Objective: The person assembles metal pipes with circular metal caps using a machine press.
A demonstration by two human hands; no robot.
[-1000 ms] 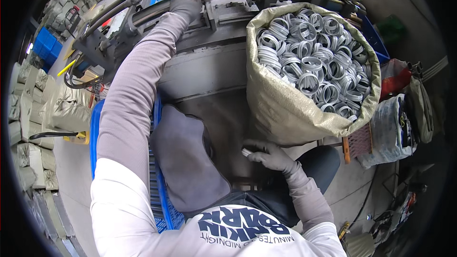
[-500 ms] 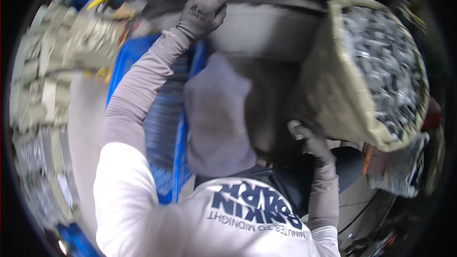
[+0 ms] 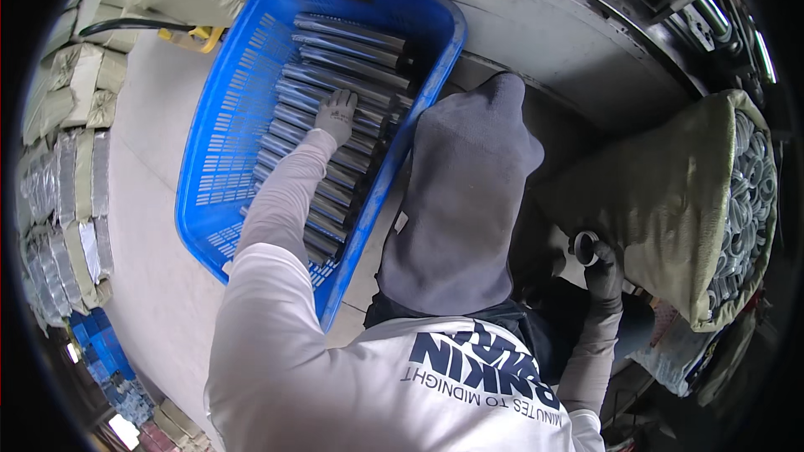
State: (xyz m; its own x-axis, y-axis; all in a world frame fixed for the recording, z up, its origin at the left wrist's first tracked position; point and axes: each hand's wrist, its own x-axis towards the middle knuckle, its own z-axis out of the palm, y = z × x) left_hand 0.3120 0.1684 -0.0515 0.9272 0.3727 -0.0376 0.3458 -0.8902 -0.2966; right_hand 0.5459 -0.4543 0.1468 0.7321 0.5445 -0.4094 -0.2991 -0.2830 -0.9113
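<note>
Wearing a grey glove, my left hand (image 3: 337,117) reaches into a blue plastic basket (image 3: 188,192), its fingers curled over one of the shiny metal tubes (image 3: 347,57) lying side by side there. How far the fingers wrap round that tube is hidden. Low by the sack, my gloved right hand (image 3: 605,272) holds a short metal ring (image 3: 577,246) between thumb and fingers, its open end facing up. A khaki sack (image 3: 662,201), tilted to the right of this hand, is filled with many similar rings (image 3: 745,201).
Between basket and sack, a grey cloth (image 3: 461,201) covers my lap. A pale machine panel (image 3: 502,8) with metal rails above it stands ahead. Wrapped bundles (image 3: 71,176) are stacked at the left, and a yellow-handled tool (image 3: 197,38) lies beside the basket.
My left hand has come down from above the machine's edge onto the tubes in the basket. The view has swung left, bringing the whole basket in. My right hand stays low beside the sack.
</note>
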